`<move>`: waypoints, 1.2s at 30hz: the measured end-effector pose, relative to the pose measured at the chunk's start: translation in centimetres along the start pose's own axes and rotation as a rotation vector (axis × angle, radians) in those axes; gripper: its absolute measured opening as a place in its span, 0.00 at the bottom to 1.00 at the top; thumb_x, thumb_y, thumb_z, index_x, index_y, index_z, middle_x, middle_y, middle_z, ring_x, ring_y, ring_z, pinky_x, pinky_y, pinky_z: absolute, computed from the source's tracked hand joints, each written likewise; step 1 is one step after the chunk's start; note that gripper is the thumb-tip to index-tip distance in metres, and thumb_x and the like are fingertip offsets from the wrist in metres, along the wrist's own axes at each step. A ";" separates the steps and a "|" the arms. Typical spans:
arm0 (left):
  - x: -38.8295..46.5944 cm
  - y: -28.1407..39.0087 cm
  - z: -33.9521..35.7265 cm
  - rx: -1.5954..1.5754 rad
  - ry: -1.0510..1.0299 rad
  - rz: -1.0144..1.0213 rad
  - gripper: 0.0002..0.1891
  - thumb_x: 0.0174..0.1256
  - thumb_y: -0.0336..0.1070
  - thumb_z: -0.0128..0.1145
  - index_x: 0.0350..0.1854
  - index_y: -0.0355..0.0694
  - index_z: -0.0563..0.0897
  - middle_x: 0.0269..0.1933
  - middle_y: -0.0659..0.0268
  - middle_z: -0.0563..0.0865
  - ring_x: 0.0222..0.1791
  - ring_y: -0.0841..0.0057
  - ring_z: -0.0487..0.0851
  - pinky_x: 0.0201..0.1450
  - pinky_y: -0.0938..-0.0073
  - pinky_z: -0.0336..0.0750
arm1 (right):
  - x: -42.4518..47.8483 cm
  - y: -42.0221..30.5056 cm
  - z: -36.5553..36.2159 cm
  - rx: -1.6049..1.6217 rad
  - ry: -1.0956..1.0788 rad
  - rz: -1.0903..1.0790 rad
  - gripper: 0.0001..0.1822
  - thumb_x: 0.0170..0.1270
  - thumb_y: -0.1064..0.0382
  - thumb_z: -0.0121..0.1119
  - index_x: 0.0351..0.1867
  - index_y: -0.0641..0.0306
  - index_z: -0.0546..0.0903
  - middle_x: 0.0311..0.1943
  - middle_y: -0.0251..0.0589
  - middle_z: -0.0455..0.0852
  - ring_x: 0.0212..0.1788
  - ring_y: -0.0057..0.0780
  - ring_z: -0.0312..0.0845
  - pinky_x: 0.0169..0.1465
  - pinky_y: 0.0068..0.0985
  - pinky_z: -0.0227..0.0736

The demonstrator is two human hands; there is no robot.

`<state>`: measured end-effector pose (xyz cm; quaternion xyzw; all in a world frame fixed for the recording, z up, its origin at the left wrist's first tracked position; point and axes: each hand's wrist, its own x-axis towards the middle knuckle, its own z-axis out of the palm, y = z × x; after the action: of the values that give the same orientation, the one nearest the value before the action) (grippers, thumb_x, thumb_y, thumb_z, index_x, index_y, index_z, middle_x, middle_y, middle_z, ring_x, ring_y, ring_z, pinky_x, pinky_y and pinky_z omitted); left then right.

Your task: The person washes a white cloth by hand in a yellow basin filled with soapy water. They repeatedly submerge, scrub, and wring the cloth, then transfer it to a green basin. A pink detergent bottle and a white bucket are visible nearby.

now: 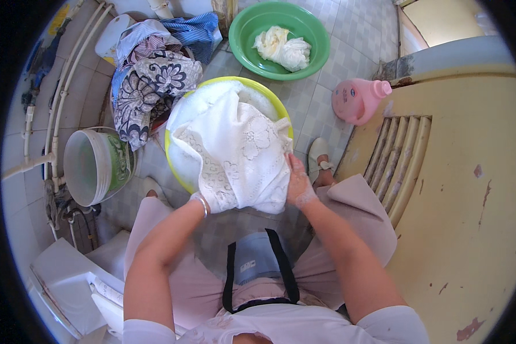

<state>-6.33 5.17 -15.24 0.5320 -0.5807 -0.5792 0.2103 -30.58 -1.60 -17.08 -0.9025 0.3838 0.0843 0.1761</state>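
Observation:
A white lace garment (249,146), wet and spread out, lies over a yellow-green basin (286,114) full of soapsuds (182,159). My right hand (299,180), with foam on the wrist, grips the cloth at its right edge. The cloth's lower left part covers most of my left hand (199,198); its fingers are hidden, and a silver bangle circles the wrist. Between my hands, the near edge of the fabric hangs over the rim towards me.
Beyond stands a green basin (236,51) holding crumpled white cloth (284,47). Patterned laundry (155,81) is heaped at the upper left above a white bucket (86,167). A pink detergent bottle (354,101) stands near a yellow slatted door (456,172). Pipes (58,112) run along the left wall.

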 end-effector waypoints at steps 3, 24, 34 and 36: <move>-0.5 0.2 -1.7 0.620 -0.044 -0.027 0.32 0.60 0.61 0.29 0.62 0.46 0.59 0.62 0.62 0.64 0.62 0.64 0.61 0.63 0.59 0.52 | 0.8 -2.0 0.7 0.003 -0.006 0.039 0.31 0.54 0.60 0.43 0.61 0.68 0.57 0.63 0.56 0.52 0.65 0.53 0.44 0.66 0.40 0.37; 5.2 -5.2 1.6 0.243 0.021 -0.498 0.31 0.57 0.63 0.31 0.60 0.53 0.64 0.63 0.69 0.64 0.64 0.67 0.57 0.62 0.43 0.40 | 6.2 -7.3 -1.5 -0.158 -0.535 0.161 0.44 0.41 0.39 0.61 0.59 0.62 0.63 0.54 0.57 0.67 0.59 0.50 0.59 0.62 0.42 0.48; 6.6 -5.3 2.2 0.398 0.058 -0.548 0.33 0.59 0.63 0.30 0.65 0.53 0.54 0.68 0.66 0.52 0.68 0.62 0.46 0.66 0.56 0.38 | 10.0 -4.1 7.0 -0.323 -0.633 0.144 0.36 0.52 0.37 0.47 0.61 0.49 0.62 0.62 0.34 0.62 0.65 0.34 0.52 0.66 0.34 0.43; 6.2 -7.5 3.4 0.640 0.037 -0.516 0.35 0.59 0.62 0.33 0.66 0.48 0.51 0.68 0.63 0.50 0.68 0.62 0.45 0.67 0.62 0.40 | 10.6 -4.6 8.7 -0.282 -0.567 0.131 0.35 0.52 0.38 0.47 0.61 0.49 0.63 0.61 0.35 0.63 0.64 0.35 0.53 0.65 0.34 0.44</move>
<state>-8.62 3.10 -25.11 0.7090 -0.5753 -0.3935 -0.1073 -20.09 -2.32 -27.03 -0.8321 0.3612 0.3957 0.1432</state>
